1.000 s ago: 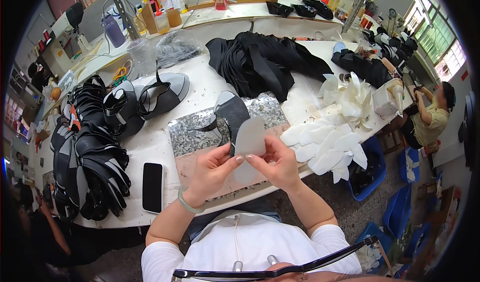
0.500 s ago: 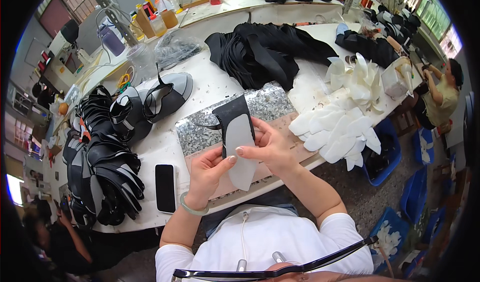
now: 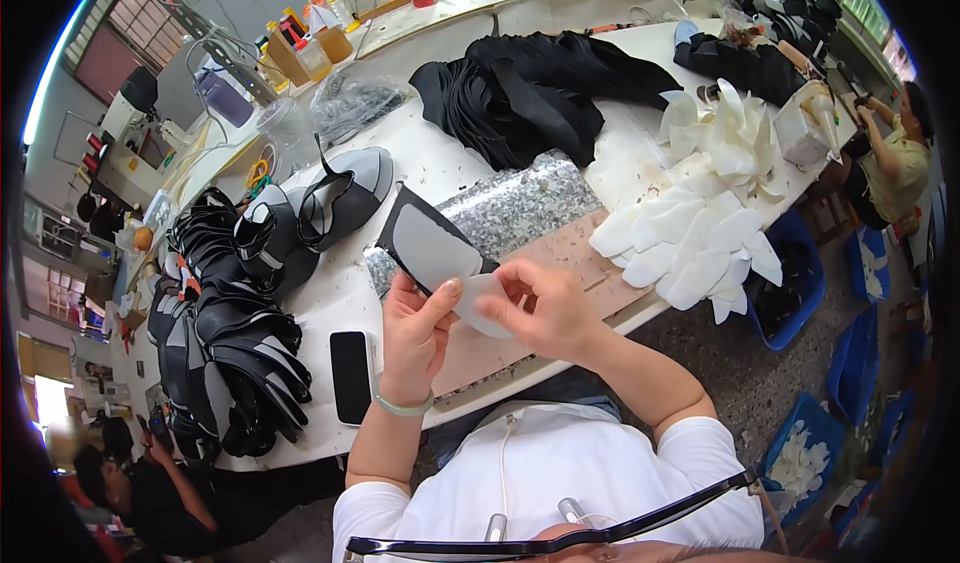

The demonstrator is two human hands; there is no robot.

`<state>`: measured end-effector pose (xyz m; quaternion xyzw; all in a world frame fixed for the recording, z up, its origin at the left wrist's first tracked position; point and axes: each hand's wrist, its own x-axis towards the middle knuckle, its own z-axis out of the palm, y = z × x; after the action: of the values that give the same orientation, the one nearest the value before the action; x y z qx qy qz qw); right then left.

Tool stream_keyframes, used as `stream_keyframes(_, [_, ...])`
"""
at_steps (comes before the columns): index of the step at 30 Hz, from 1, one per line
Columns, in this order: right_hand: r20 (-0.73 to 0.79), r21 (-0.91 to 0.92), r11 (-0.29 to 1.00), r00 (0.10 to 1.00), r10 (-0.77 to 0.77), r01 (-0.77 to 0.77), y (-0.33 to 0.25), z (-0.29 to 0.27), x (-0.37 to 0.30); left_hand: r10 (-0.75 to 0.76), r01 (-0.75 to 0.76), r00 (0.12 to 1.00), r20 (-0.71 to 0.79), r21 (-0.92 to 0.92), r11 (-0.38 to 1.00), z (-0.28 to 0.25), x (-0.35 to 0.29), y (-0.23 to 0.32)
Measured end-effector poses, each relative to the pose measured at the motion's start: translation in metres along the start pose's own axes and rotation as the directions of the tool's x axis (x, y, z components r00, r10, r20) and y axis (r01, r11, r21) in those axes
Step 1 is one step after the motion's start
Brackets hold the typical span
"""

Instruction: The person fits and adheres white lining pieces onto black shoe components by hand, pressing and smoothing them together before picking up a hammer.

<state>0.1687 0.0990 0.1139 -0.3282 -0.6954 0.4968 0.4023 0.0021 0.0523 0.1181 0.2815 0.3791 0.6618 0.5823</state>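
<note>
My left hand (image 3: 418,333) is closed on the edge of a black shoe-upper piece (image 3: 398,221) with a light grey panel (image 3: 430,241) on its face. The piece tilts up and to the left over the bench. My right hand (image 3: 548,308) pinches a pale, thin sheet (image 3: 484,308) at the piece's lower end, where the sheet is bent over. My left thumb presses near the bend. Whether the sheet is still joined to the grey panel is hidden by my fingers.
A speckled metal plate (image 3: 520,201) and a pinkish board (image 3: 540,258) lie under my hands. White leaf-shaped pieces (image 3: 690,248) are piled right, black pieces (image 3: 520,93) behind. Black-and-grey uppers (image 3: 235,348) and a phone (image 3: 350,378) are left. Blue bins (image 3: 790,283) stand right.
The shoe-upper piece has swung from upright to a leftward tilt. My right hand has moved down to its lower end and bent the pale sheet over. The view has shifted slightly.
</note>
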Motion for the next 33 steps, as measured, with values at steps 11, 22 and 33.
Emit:
stream_keyframes(11, [0.016,0.048,0.996,0.997,0.076,-0.077,0.016,0.016,0.000,0.127,-0.117,0.990,-0.055,0.164,0.979,-0.023,-0.013,-0.030])
stream_keyframes(22, [0.049,-0.193,0.955,0.970,0.240,-0.226,0.038,0.014,0.017,0.111,-0.094,0.986,-0.127,0.135,0.986,-0.036,-0.020,-0.035])
stream_keyframes(33, [0.474,0.538,0.632,0.820,0.320,-0.557,0.057,0.029,0.012,-0.075,0.100,0.992,-0.103,0.266,0.959,-0.055,-0.033,-0.024])
